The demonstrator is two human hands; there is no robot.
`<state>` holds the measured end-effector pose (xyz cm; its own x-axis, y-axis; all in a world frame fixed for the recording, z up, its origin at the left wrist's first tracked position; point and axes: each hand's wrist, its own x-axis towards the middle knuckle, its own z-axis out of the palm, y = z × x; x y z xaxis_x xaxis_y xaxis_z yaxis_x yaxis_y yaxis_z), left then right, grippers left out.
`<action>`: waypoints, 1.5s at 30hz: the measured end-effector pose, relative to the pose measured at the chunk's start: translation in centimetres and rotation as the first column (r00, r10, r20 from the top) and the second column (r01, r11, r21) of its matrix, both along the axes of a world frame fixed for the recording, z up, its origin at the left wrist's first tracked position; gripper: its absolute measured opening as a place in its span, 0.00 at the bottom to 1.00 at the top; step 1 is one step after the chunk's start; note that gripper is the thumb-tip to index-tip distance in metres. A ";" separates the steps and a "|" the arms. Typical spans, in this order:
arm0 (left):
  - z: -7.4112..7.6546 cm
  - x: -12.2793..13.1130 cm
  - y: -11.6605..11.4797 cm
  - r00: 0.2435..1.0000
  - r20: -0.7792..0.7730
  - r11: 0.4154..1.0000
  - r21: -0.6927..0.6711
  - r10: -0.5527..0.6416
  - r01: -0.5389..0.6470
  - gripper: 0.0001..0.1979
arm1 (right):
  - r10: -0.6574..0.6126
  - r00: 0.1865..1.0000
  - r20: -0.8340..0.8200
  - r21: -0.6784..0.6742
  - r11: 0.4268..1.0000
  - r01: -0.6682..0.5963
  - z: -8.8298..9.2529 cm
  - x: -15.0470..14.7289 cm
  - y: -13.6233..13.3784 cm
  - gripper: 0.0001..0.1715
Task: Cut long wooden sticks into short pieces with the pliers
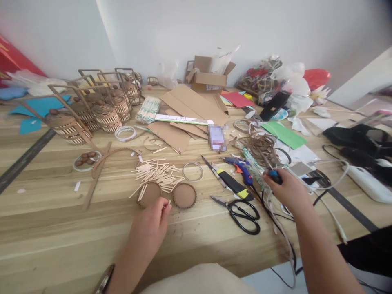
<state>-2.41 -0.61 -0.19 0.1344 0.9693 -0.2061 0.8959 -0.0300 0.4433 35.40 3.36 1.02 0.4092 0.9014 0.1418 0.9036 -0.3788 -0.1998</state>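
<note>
Near the front middle, my left hand is closed with fingertips pinched on a small pale stick whose end shows. It is beside two round brown cardboard discs with dark rims, and a loose pile of short wooden sticks lies just behind. On the right, my right hand is wrapped round a blue and black handle over the tangled brown strips. Black-handled scissors, a black and yellow cutter and a blue glue gun lie between the hands.
Several small woven baskets with tall handles stand at back left. A bowl of brown balls, cardboard sheets and an open box are on the table. Cables hang by my right arm.
</note>
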 end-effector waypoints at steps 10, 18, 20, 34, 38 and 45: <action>-0.3 0.5 -0.2 1.000 0.017 0.999 -0.049 -0.013 0.013 0.07 | 0.220 0.974 -0.053 -0.140 0.964 -0.226 -1.7 -4.6 0.0 0.12; -0.4 0.8 -0.2 1.000 0.024 0.996 -0.092 -0.002 0.005 0.07 | 0.321 0.946 -0.038 -0.171 0.931 -0.322 -1.4 -7.2 1.4 0.08; -0.6 0.9 -0.3 0.999 0.042 0.997 -0.080 -0.006 0.010 0.07 | 0.368 0.928 -0.049 -0.177 0.912 -0.371 -1.3 -8.3 1.8 0.07; -2.6 0.0 -0.7 0.918 0.396 0.941 0.296 0.036 -0.165 0.11 | 0.758 0.628 -0.175 -0.165 0.606 -0.778 -0.3 -15.6 1.5 0.10; -2.3 -0.6 -0.2 0.864 0.496 0.926 0.282 0.085 -0.253 0.11 | 0.840 0.495 -0.222 -0.138 0.475 -0.869 -1.6 -15.6 -1.6 0.16; -0.2 -2.2 3.1 0.820 0.558 0.965 0.122 0.126 -0.230 0.14 | 0.910 0.411 0.046 0.037 0.410 -0.912 -6.0 -15.0 -3.9 0.32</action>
